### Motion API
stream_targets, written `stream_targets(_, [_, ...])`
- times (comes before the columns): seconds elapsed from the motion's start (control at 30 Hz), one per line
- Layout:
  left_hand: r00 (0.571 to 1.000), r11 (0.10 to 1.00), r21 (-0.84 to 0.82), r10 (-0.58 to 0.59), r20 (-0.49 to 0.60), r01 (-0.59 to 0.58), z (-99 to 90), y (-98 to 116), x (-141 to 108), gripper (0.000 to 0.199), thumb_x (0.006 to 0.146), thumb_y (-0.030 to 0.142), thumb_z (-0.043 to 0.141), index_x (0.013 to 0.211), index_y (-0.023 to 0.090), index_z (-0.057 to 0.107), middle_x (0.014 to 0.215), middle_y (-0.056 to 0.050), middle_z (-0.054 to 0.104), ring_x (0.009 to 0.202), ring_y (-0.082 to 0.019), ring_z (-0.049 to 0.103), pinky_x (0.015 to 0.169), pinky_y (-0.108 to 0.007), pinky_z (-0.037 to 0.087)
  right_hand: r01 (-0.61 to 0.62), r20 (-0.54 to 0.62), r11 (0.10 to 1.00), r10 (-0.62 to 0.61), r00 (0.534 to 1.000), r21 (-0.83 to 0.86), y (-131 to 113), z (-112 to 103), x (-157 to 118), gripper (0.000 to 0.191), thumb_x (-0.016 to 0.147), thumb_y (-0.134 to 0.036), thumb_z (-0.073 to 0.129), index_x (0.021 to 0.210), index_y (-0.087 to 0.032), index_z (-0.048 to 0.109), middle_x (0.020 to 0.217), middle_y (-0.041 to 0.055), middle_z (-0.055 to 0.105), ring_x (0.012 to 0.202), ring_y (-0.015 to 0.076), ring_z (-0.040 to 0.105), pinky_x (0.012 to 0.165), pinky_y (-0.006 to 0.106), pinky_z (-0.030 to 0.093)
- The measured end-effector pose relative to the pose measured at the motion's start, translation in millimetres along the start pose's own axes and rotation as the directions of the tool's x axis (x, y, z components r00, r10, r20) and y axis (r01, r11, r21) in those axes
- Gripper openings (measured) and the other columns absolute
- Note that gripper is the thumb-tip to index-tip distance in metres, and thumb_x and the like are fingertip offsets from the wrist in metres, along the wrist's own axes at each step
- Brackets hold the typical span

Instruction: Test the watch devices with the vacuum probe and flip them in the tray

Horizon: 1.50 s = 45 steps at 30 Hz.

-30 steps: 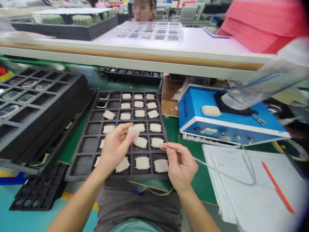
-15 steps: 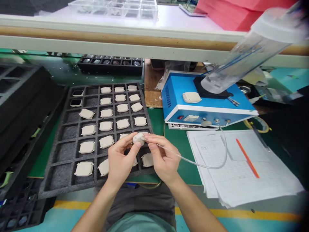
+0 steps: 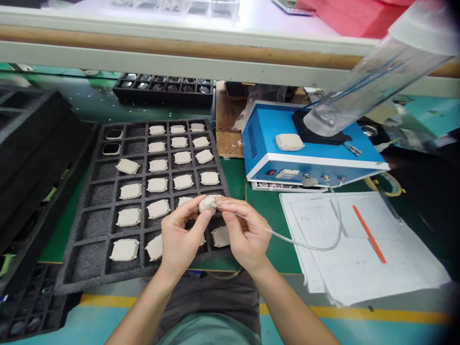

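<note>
My left hand [image 3: 182, 235] pinches a small cream watch case [image 3: 207, 204] between thumb and fingers, tilted on edge above the foam tray [image 3: 86, 261]. My right hand [image 3: 248, 235] is closed around the end of a clear thin tube [image 3: 287, 241], its tip up against the case. Whether the tip enters the case is too small to tell. The tube loops right and up to the front of a blue machine [image 3: 258, 155]. Several similar cream cases [image 3: 124, 250] lie in the tray's compartments, and two watches with dark screens [image 3: 114, 134] lie at its far left.
Stacked dark foam trays [image 3: 32, 143] stand at the left. Another cream case [image 3: 289, 142] and a clear cylinder [image 3: 370, 76] are on the machine. Papers [image 3: 359, 258] with an orange pen [image 3: 369, 234] lie at the right. A shelf edge [image 3: 179, 52] crosses above the bench.
The camera view has shifted slightly. Both hands keep their hold on the watch case and the tube, almost unmoved.
</note>
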<state>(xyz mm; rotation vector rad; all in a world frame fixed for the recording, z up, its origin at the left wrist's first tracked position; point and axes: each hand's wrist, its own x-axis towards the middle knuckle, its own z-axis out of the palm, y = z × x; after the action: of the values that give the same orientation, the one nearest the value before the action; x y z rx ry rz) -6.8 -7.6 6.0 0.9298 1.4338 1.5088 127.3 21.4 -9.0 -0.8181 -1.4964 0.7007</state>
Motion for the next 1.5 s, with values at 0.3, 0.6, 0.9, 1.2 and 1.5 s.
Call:
stream_targets(0.3, [1.000,1.000,0.021,0.021,0.009,-0.021,-1.2,-2.5,-0.3,0.030,0.081,0.027,0.085,0.110,0.018,0.084,0.107,-0.007,0.084,0.090,-0.019,0.077,0.081,-0.026,0.061,-0.003,0.007,1.000,0.002,1.000,0.027,-1.1,-0.8,0.5,0.024,0.096,-0.007,0.064,0.106,-0.024,0.077,0.105,0.0058,0.082,0.102,0.0196,0.079,0.094,0.037,0.066])
stream_targets(0.6, [0.999,0.998,0.062,0.031,0.012,-0.031,-2.6,-3.3,1.0,0.033,0.081,0.030,0.084,0.111,0.018,0.084,0.107,-0.008,0.084,0.090,-0.021,0.078,0.080,-0.028,0.063,-0.010,0.008,0.999,0.010,1.000,0.037,-0.7,0.0,0.8,0.024,0.096,-0.007,0.064,0.105,-0.024,0.077,0.106,0.0056,0.081,0.102,0.0188,0.078,0.096,0.035,0.064])
stream_targets(0.9, [0.998,0.997,0.061,0.056,-0.007,-0.055,-4.8,-7.9,5.6,0.036,0.078,0.035,0.088,0.111,0.020,0.085,0.106,-0.008,0.084,0.084,-0.019,0.078,0.079,-0.026,0.064,-0.003,-0.004,0.998,0.004,1.000,0.063,1.5,2.7,5.6,0.022,0.096,-0.008,0.065,0.104,-0.024,0.078,0.104,0.0062,0.081,0.101,0.0183,0.079,0.093,0.034,0.065])
stream_targets(1.2, [0.998,0.997,0.053,0.064,-0.005,-0.063,-5.4,-6.9,5.6,0.037,0.077,0.034,0.089,0.111,0.021,0.085,0.106,-0.007,0.084,0.083,-0.017,0.078,0.080,-0.022,0.063,-0.014,0.002,0.996,0.014,1.000,0.085,2.2,3.1,5.8,0.021,0.096,-0.011,0.066,0.105,-0.025,0.078,0.105,0.0066,0.081,0.101,0.0193,0.079,0.092,0.035,0.065])
stream_targets(1.5, [0.998,0.996,0.063,0.066,-0.001,-0.066,-4.6,-6.5,6.6,0.038,0.078,0.038,0.088,0.110,0.019,0.084,0.106,-0.009,0.084,0.084,-0.020,0.079,0.078,-0.026,0.064,-0.010,-0.010,0.999,0.011,1.000,0.047,2.5,4.0,6.2,0.016,0.097,-0.015,0.065,0.102,-0.024,0.078,0.103,0.0070,0.082,0.098,0.0202,0.079,0.089,0.036,0.067])
